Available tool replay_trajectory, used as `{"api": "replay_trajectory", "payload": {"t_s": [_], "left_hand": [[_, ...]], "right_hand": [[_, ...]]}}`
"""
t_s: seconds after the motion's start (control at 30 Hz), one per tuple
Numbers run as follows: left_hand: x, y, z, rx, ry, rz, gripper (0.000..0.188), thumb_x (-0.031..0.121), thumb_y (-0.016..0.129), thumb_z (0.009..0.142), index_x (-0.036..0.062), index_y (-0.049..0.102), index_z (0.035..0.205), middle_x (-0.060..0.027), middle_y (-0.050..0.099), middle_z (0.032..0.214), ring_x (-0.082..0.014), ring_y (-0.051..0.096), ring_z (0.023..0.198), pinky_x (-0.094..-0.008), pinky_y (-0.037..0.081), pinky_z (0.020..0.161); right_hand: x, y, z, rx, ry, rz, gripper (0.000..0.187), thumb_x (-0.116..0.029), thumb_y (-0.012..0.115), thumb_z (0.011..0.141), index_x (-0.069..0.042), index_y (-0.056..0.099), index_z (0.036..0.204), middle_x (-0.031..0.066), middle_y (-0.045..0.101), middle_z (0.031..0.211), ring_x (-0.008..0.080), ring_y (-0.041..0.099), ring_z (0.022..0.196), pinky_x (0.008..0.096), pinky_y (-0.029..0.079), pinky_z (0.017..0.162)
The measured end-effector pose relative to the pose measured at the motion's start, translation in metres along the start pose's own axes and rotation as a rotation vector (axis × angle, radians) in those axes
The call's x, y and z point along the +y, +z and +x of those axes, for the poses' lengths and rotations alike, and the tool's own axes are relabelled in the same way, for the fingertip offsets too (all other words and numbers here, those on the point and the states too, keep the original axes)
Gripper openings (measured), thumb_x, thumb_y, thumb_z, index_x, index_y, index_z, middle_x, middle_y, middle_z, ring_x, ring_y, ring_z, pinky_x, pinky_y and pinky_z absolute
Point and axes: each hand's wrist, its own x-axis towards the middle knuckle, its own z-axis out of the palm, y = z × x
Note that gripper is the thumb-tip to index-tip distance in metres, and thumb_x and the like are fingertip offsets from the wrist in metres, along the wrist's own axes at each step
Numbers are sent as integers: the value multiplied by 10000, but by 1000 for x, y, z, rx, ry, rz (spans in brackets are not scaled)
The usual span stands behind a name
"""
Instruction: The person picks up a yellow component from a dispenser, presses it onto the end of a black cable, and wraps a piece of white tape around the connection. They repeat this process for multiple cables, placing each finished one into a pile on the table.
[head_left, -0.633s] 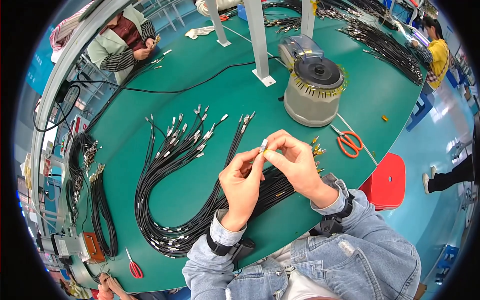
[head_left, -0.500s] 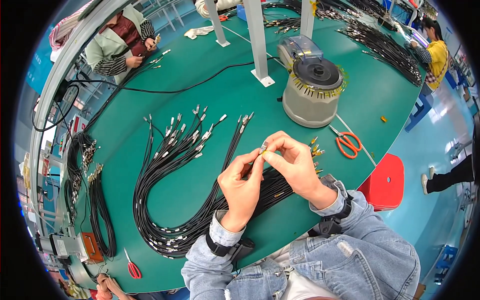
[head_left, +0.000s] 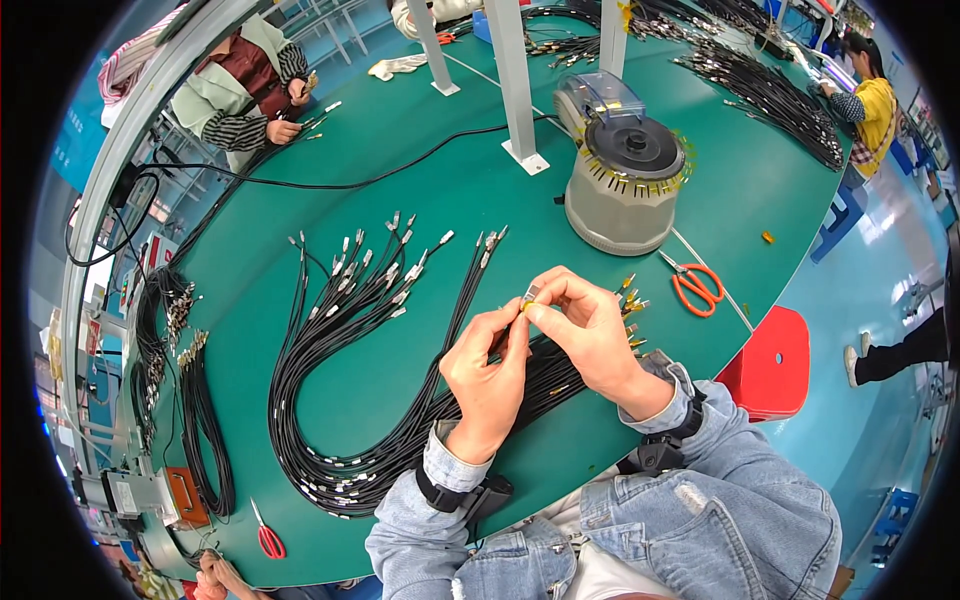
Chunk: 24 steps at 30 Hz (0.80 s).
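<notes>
One small silver rectangular connector [head_left: 531, 293], pinched between fingertips of left hand [head_left: 485, 372] and right hand [head_left: 592, 335], both about equally near. Long axis points away from person, leaning slightly right. Looped black cable bundle [head_left: 290, 420] lies left, on green tabletop [head_left: 380, 380].

A red stool [head_left: 785, 385] stands beside the right edge of the worktop [head_left: 460, 190]. Red-handled scissors [head_left: 265, 530] lie near its near-left edge, a white glove [head_left: 397, 66] by its far edge. Past its far-right edge is a co-worker in yellow [head_left: 876, 122].
</notes>
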Motion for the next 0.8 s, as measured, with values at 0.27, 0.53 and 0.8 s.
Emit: {"api": "replay_trajectory", "payload": {"t_s": [0.27,0.53,0.8], "left_hand": [[-1,1,0,7,57,43,135,-57,639,769,-29,636,901,-78,624,725,-79,563,530,-190,434,450],[-5,1,0,2,160,114,168,-58,646,761,-13,627,923,-85,622,714,-89,565,520,-199,438,448],[-2,4,-2,52,172,173,286,-64,645,755,27,605,1023,-75,625,717,-102,573,528,-216,455,459]], "right_hand": [[0,0,0,18,4,-4,64,-43,609,801,16,584,799,70,543,920,122,511,883,271,403,809],[1,-2,1,-16,2,-48,34,-2,578,812,-4,544,808,47,492,942,112,478,887,267,398,796],[-1,-2,1,4,25,-70,36,-7,577,816,2,547,798,45,512,927,108,487,857,258,402,781]]}}
